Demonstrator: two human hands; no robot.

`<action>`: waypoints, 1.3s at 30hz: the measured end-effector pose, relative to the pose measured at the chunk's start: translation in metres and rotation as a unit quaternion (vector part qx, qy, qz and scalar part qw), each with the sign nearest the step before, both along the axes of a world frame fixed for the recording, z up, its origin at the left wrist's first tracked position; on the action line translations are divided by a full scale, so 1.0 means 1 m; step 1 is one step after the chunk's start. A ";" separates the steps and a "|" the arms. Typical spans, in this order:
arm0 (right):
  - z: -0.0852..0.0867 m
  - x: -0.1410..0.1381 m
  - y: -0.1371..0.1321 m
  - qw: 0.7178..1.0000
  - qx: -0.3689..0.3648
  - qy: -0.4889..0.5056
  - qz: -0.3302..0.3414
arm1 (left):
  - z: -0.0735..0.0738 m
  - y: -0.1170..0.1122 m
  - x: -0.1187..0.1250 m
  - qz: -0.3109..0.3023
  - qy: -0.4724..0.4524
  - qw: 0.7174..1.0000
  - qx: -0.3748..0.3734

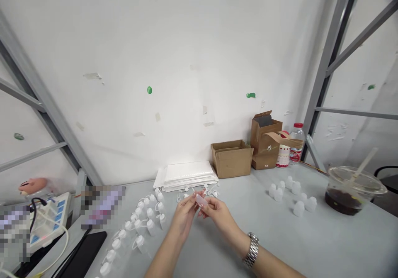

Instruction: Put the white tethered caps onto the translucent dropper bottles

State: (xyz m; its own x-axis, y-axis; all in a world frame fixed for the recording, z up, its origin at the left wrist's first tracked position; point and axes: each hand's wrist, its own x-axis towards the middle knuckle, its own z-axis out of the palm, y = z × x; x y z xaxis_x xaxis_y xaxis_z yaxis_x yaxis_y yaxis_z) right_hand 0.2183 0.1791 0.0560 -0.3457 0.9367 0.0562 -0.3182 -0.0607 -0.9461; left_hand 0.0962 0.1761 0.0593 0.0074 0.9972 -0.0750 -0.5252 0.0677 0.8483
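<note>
Both my hands meet over the grey table [311,245], pinching one small translucent plastic bottle [201,201] between them. My left hand [185,212] grips its left end with closed fingers. My right hand [219,212], with a metal watch [251,251] on the wrist, holds the other end. Several small white-capped bottles [141,224] with looped tethers lie in rows just left of my hands. A group of white caps [292,195] stands to the right.
A stack of white padded envelopes [186,175] lies behind my hands. Two cardboard boxes [231,157] and a water bottle [297,143] stand against the wall. A lidded cup of dark drink [351,191] is far right. A power strip [46,220], cables and a black phone [83,255] are left.
</note>
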 end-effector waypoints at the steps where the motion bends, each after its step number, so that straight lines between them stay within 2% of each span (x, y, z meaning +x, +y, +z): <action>1: -0.001 0.000 0.000 1.000 -0.004 0.007 -0.001 | -0.001 0.000 0.001 -0.013 -0.003 1.000 -0.001; 7: -0.002 0.001 -0.003 0.986 -0.087 0.115 0.082 | -0.004 -0.002 0.002 -0.063 -0.013 0.998 0.005; 11: -0.001 0.001 -0.004 0.976 -0.109 0.136 0.133 | -0.003 -0.002 0.001 -0.052 -0.043 0.997 -0.021; 14: -0.001 0.000 -0.006 0.974 -0.122 0.125 0.143 | -0.001 -0.002 0.001 -0.042 -0.050 0.998 -0.028; 19: -0.006 -0.002 -0.004 0.984 -0.103 0.119 0.082 | 0.000 -0.003 0.005 -0.028 -0.009 0.999 0.013; 22: -0.010 -0.004 -0.002 0.995 -0.073 0.069 0.022 | 0.000 -0.002 0.007 -0.030 -0.001 0.999 0.022; 25: -0.013 -0.005 -0.001 0.999 -0.015 -0.011 -0.042 | 0.000 -0.003 0.007 -0.034 -0.009 0.999 0.016; 28: -0.014 -0.005 -0.002 0.992 0.060 -0.076 -0.083 | 0.003 -0.004 0.006 -0.042 -0.020 0.999 0.017; 31: -0.012 -0.003 -0.005 0.981 0.112 -0.121 -0.098 | 0.004 -0.005 0.004 -0.048 -0.009 0.998 0.025; 35: -0.007 -0.001 -0.009 0.969 0.161 -0.155 -0.107 | 0.002 -0.003 0.001 -0.014 -0.018 1.000 0.018; 39: -0.005 -0.002 -0.007 0.976 0.149 -0.135 -0.082 | -0.001 -0.001 0.000 -0.013 -0.029 0.999 -0.014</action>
